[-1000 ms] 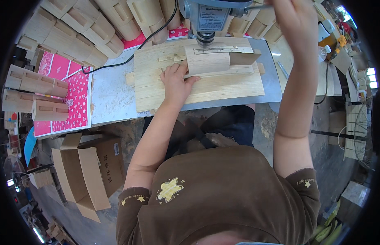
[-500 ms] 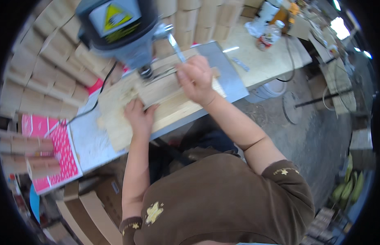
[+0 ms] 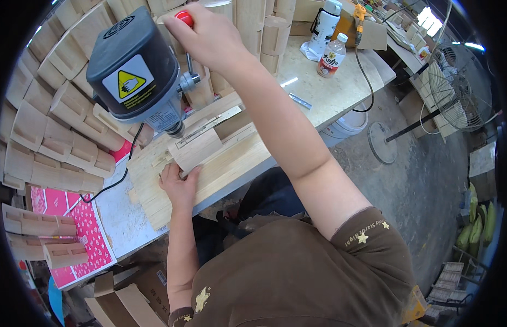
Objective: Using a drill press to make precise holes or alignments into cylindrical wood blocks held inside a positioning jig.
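Observation:
A dark drill press (image 3: 134, 68) with a yellow warning label stands over the workbench. My right hand (image 3: 210, 35) is closed round its feed lever, whose red knob (image 3: 184, 18) shows between thumb and fingers. Beneath the chuck (image 3: 176, 129), a pale, rounded wooden block (image 3: 199, 149) lies against a wooden strip with a metal piece along it, on a flat wooden board (image 3: 231, 163). At the block's near-left end, my left hand (image 3: 178, 188) grips it with thumb and fingers, the wrist low over the board. Whether the bit touches the wood cannot be made out.
Stacked wooden pieces (image 3: 73, 117) line the back and left. A black cable (image 3: 128, 163) crosses the bench near pink patterned paper (image 3: 95, 234). Rightward are a drink bottle (image 3: 332, 56), a white flask (image 3: 322, 28), a bucket (image 3: 345, 126) and a standing fan (image 3: 455, 90).
My right hand has swung the lever from low beside the board to high near the drill's head. My left hand stays at the workpiece. The whole view has shifted.

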The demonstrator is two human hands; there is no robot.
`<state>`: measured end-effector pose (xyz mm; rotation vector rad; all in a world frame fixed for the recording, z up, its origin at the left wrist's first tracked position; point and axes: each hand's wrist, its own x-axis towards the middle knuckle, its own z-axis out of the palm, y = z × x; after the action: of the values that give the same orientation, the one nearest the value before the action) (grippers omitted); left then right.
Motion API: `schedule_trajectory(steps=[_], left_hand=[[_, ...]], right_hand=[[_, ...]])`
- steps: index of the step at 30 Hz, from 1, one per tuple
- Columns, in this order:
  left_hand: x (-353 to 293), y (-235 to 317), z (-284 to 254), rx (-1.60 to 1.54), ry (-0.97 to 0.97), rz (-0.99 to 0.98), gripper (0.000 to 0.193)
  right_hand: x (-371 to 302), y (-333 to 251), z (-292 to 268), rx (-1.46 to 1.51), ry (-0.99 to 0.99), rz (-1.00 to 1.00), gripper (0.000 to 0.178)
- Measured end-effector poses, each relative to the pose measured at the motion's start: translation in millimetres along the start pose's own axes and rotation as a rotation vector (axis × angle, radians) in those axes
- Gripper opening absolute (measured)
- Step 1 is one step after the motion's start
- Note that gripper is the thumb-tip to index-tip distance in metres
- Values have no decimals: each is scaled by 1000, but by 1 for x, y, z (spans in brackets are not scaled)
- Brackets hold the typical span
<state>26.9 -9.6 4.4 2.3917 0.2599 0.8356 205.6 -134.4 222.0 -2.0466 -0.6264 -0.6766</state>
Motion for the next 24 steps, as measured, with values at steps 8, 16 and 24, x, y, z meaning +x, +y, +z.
schedule_trajectory(steps=[8,16,24], left_hand=[[6,-5,-13,-248,-7,-1,30],[-43,-29,-115,-253,-38,-95,27],[-38,3,-144,-640,17,-921,34]], right_hand=[[-149,96,-5,-193,-531,-281,45],[-167,82,-27,-165,-556,-302,32],[-190,60,-30,-144,-570,-283,31]])
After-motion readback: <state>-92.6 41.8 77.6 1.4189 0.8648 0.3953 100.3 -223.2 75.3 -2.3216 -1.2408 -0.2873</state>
